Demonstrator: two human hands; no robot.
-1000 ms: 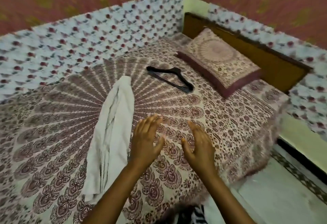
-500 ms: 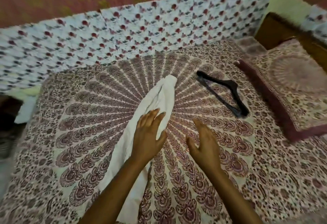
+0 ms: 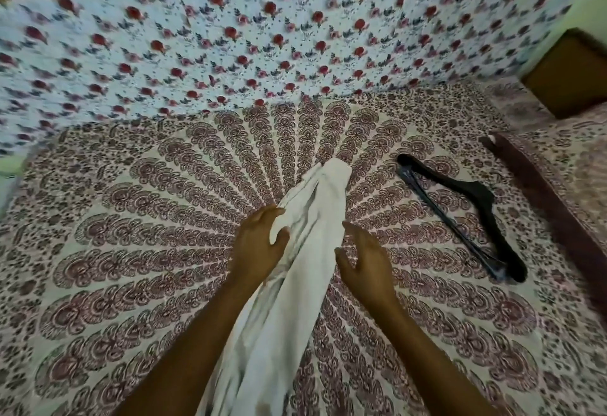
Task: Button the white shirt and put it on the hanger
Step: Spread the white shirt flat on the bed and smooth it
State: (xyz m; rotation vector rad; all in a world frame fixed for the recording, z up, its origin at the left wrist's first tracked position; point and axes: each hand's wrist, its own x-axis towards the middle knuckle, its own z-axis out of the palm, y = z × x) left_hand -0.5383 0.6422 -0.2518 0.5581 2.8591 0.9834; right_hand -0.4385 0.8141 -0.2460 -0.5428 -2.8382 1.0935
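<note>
The white shirt [image 3: 308,251] lies bunched in a long narrow strip on the patterned bed sheet [image 3: 131,251], running from the bed's middle toward me. My left hand [image 3: 259,244] rests on the shirt's left edge with fingers nearly straight and the thumb against the cloth. My right hand [image 3: 364,261] hovers with spread fingers just right of the shirt and holds nothing. The black hanger [image 3: 483,195] lies flat on the sheet to the right, apart from the shirt and both hands.
A patterned pillow with a dark red border [image 3: 574,179] lies at the right edge. Behind it stands a wooden headboard [image 3: 565,77]. A floral-print cloth [image 3: 262,54] covers the wall along the bed's far side.
The view has swung left and closer over the bed. Both hands have reached forward. The left hand now lies on the shirt's edge, and the right has come up beside it.
</note>
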